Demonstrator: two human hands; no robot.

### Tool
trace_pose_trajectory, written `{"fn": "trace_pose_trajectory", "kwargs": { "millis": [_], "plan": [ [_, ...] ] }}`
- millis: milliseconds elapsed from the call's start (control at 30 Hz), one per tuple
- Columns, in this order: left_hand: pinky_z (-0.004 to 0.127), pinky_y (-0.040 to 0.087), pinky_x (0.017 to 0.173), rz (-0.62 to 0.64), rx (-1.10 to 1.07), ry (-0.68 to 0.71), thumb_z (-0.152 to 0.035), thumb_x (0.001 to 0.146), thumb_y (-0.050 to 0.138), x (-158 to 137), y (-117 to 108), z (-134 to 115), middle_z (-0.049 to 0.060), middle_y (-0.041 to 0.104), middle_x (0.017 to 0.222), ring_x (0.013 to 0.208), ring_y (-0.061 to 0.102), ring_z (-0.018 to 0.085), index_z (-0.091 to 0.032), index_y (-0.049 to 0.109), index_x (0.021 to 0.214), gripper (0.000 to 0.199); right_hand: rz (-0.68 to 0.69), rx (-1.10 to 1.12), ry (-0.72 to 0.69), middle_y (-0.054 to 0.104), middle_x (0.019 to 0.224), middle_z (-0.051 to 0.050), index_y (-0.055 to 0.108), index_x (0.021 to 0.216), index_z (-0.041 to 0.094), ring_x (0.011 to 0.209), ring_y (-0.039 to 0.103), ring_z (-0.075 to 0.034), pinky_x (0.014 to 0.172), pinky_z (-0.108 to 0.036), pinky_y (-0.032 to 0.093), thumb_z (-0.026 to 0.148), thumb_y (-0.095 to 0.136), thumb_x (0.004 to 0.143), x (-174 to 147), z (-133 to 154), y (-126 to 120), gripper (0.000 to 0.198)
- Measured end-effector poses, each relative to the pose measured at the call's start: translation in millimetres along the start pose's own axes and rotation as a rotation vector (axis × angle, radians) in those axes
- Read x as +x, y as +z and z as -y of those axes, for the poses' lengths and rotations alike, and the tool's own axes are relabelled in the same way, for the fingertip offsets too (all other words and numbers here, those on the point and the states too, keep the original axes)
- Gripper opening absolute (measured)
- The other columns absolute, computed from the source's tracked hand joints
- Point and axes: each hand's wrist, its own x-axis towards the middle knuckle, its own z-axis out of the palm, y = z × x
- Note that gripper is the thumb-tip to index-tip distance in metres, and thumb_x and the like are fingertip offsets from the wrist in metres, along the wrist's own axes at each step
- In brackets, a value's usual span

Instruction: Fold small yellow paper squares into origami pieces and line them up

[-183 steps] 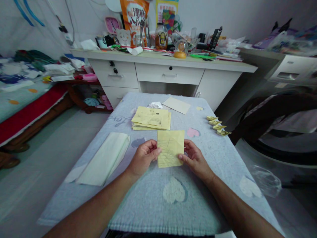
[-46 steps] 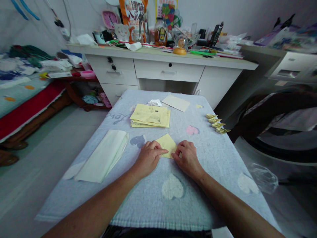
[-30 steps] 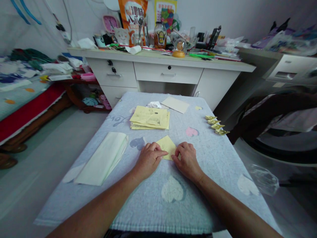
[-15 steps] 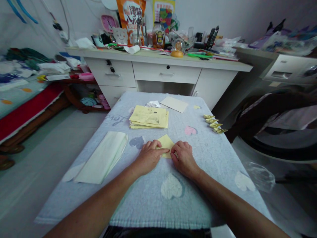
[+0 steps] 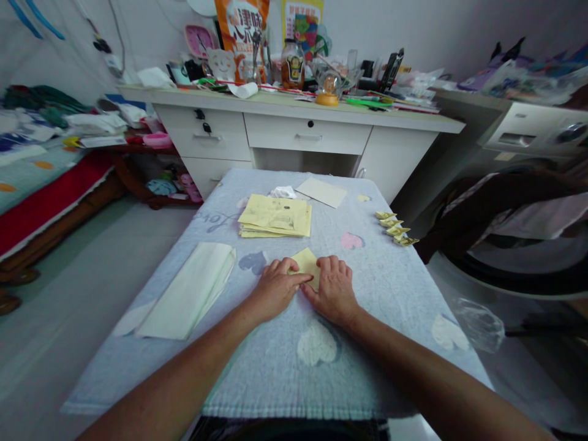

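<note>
A small folded sheet of yellow paper (image 5: 306, 260) lies on the cloth, partly hidden under both hands. My left hand (image 5: 278, 283) holds its left side, fingers curled and thumb stretched across the lower part. On the right side, my right hand (image 5: 334, 286) has its bent fingers on the paper, with the thumb at the lower edge close to the left thumb. Beyond the hands sits a stack of yellow paper (image 5: 275, 215). Several small folded yellow paper pieces (image 5: 395, 230) stand in a row at the right edge.
A blue patterned cloth (image 5: 390, 324) covers the table. On its left lies a folded pale sheet (image 5: 188, 291); farther back are a cream card (image 5: 321, 192) and a crumpled white tissue (image 5: 283, 192). Behind stands a cluttered white desk (image 5: 307, 131), with a washing machine (image 5: 523, 131) at right.
My right hand has shifted slightly left over the paper, and its thumb has come down to the lower edge near my left thumb. My left hand stays almost in place.
</note>
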Motion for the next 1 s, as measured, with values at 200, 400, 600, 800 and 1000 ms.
{"fn": "trace_pose_trajectory", "kwargs": {
  "millis": [200,400,600,800,1000],
  "plan": [
    [0.039,0.036,0.093,0.029,-0.015,-0.008,-0.014,0.085,0.048,-1,-2,0,0.005,0.049,0.112,0.102,0.043,0.022,-0.039,0.061,0.121,0.046,0.046,0.008,-0.035,0.045,0.130,-0.017,0.035,0.140,0.017,0.114,0.039,-0.033,0.095,-0.048,0.029,0.051,0.057,0.080,-4,-13,-6,0.072],
    [0.039,0.036,0.093,0.040,-0.009,-0.007,-0.013,0.085,0.046,-1,-2,1,0.004,0.048,0.112,0.102,0.044,0.022,-0.041,0.060,0.122,0.048,0.100,-0.049,-0.040,0.034,0.144,-0.018,0.016,0.150,0.022,0.130,0.028,-0.038,0.102,-0.058,0.020,0.052,0.053,0.082,-16,-44,-13,0.083],
    [0.040,0.036,0.093,0.032,-0.012,0.000,-0.012,0.084,0.048,-2,-1,1,0.004,0.049,0.111,0.103,0.045,0.022,-0.041,0.060,0.122,0.049,0.134,-0.034,-0.037,0.031,0.146,-0.018,0.016,0.150,0.025,0.133,0.026,-0.037,0.104,-0.058,0.019,0.049,0.054,0.084,-26,-59,-20,0.080],
    [0.040,0.037,0.096,-0.049,-0.084,-0.009,-0.011,0.081,0.052,-4,0,-1,0.005,0.052,0.116,0.107,0.046,0.023,-0.034,0.047,0.135,0.059,0.273,0.112,-0.021,0.036,0.144,-0.017,0.023,0.148,0.018,0.131,0.032,-0.033,0.105,-0.051,0.025,0.030,0.060,0.076,-10,-56,-36,0.082],
    [0.042,0.038,0.099,-0.200,-0.183,-0.021,-0.010,0.076,0.057,-6,2,-2,0.008,0.052,0.119,0.111,0.047,0.024,-0.027,0.021,0.146,0.081,0.319,0.218,-0.003,0.048,0.134,-0.019,0.028,0.144,0.006,0.121,0.041,-0.032,0.100,-0.046,0.031,0.035,0.056,0.080,21,-33,-33,0.076]
  ]
}}
